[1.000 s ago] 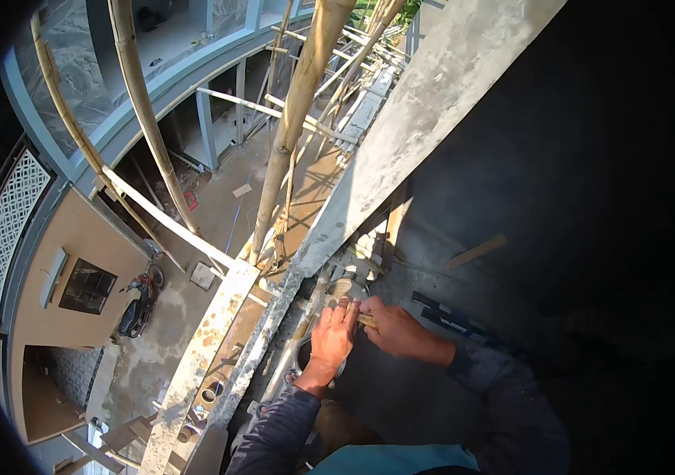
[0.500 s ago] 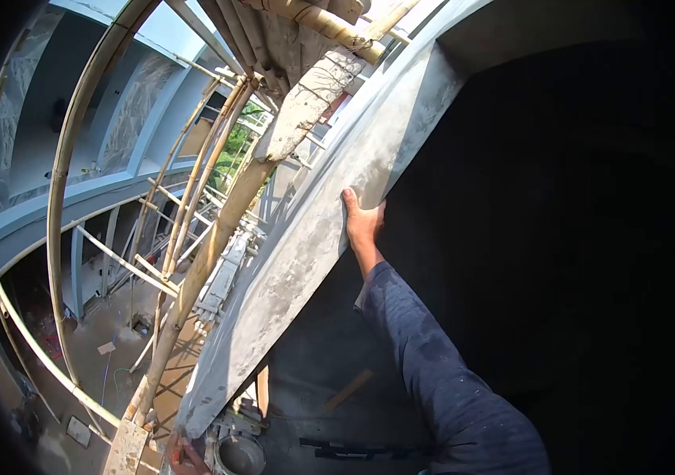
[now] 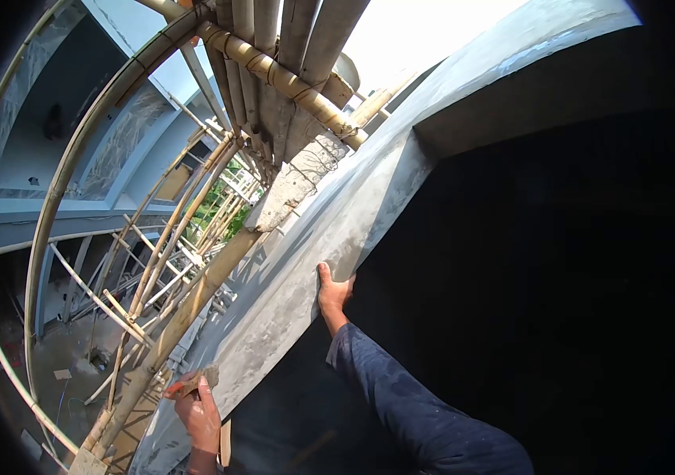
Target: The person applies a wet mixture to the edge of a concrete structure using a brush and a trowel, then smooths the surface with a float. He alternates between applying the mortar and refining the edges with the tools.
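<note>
My right hand (image 3: 334, 294) grips the edge of a grey plastered wall (image 3: 274, 336) at an opening. Its thumb lies on the sunlit face, and the fingers wrap round to the dark side, partly hidden. Lower left, my left hand (image 3: 199, 416) is closed on a small orange-handled tool (image 3: 181, 388) with a grey, mortar-like end, raised beside the wall face. Exactly what kind of tool it is, I cannot make out. Darker damp-looking patches mark the plaster around my right thumb.
Bamboo scaffold poles (image 3: 203, 297) rise close on the left, tied to a crosspiece (image 3: 282, 79) under planks overhead. A rough concrete-crusted piece (image 3: 298, 184) juts near the wall. Far below left lies a ground floor (image 3: 76, 388). The opening's interior on the right is very dark.
My left hand has risen from the bottom edge with the tool, now beside the wall face. The view has tilted upward; my right hand still grips the wall edge. The bucket has left view.
</note>
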Motion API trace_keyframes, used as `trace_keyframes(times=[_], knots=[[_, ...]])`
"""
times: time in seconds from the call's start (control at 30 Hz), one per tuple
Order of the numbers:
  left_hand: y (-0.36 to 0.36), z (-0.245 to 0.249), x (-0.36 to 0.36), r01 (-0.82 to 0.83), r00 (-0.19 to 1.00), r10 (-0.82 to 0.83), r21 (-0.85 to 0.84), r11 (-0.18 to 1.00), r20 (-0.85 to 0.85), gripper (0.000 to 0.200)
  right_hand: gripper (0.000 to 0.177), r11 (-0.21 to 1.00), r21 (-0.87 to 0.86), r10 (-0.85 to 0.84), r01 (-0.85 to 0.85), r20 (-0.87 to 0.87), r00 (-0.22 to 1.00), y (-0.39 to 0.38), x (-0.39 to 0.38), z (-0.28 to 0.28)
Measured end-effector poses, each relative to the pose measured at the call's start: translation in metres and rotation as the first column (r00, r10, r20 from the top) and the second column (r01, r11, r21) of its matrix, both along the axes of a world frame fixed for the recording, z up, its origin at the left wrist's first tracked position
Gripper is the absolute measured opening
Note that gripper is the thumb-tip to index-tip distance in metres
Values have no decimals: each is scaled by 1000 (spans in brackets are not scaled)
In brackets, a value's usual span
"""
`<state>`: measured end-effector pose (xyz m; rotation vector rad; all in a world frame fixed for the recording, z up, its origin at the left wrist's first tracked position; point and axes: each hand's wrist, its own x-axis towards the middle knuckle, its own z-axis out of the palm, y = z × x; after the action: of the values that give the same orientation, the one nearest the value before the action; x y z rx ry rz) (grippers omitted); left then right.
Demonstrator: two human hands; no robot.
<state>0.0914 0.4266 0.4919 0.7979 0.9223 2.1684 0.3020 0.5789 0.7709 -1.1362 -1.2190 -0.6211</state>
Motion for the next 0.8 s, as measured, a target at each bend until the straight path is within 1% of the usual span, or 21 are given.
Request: trace_keyframes(times=[0.03,0.07,0.1,0.13,0.17,0.2,0.23,0.27,0.3,0.33,0.37,0.4,0.43,0.47,0.53,0.57,0.67,0.7,0.73,0.77,0.8], knots=[[12,45,-15,-66,994,73,86,994,-81,26,84,1000,17,7,-7,24,1000,3,4,2],[19,99,-31,-123,991,131,190,974,-31,27,85,1000,26,16,-17,34,999,4,5,-1],[30,148,-42,-32,999,25,222,975,30,27,86,1000,6,-29,29,-4,1000,2,3,-1],[37,206,-57,-104,994,101,385,917,30,27,86,1000,-26,7,-8,-45,999,-6,-3,0],[38,269,-70,-125,990,78,500,857,115,27,86,999,-42,16,-18,-59,998,-9,-7,2],[39,330,-87,-97,994,47,562,821,103,28,86,998,-56,28,-32,-72,997,-10,-6,2],[36,391,-102,-134,991,90,616,777,101,28,89,997,-58,37,-43,-89,995,-10,-7,3],[26,446,-118,-39,999,24,667,744,32,33,92,997,-65,42,-49,-104,994,-12,-6,3],[27,501,-133,-100,990,144,725,681,1,34,93,1000,-8,2,-3,-71,997,-8,-1,1],[17,550,-149,-62,982,168,675,735,-92,38,95,998,46,-39,41,-48,998,-2,2,-2],[6,593,-161,-49,984,155,690,722,-93,37,96,999,-33,27,-31,-117,993,-5,0,0],[-10,628,-166,75,995,2,762,644,-99,29,97,988,-107,90,-111,-188,978,-12,-3,3],[-22,662,-174,150,987,-50,781,606,-151,28,98,979,-141,110,-148,-245,963,-20,-8,6],[-32,690,-182,212,975,-72,787,579,-210,28,99,967,-174,127,-184,-296,947,-24,-9,9],[-50,735,-196,302,948,-84,781,547,-308,30,101,981,-186,11,-57,-240,971,-14,-2,3],[-58,753,-202,327,937,-76,779,535,-341,31,101,991,-131,-1,-26,-206,979,-8,1,0],[-80,793,-227,365,906,3,783,504,-424,37,99,985,-96,118,-141,-218,969,-24,-4,7],[-126,771,-215,276,918,64,745,607,-393,40,99,982,-80,144,-168,-251,957,-16,-2,2],[-122,792,-236,327,908,52,783,530,-415,40,98,979,-60,170,-194,-276,946,-9,1,0],[-140,789,-237,244,939,81,811,531,-336,40,98,987,-74,120,-145,-267,956,-8,1,-2],[-160,784,-236,159,962,108,835,527,-251,40,98,994,-11,105,-110,-212,972,-4,4,-4]])
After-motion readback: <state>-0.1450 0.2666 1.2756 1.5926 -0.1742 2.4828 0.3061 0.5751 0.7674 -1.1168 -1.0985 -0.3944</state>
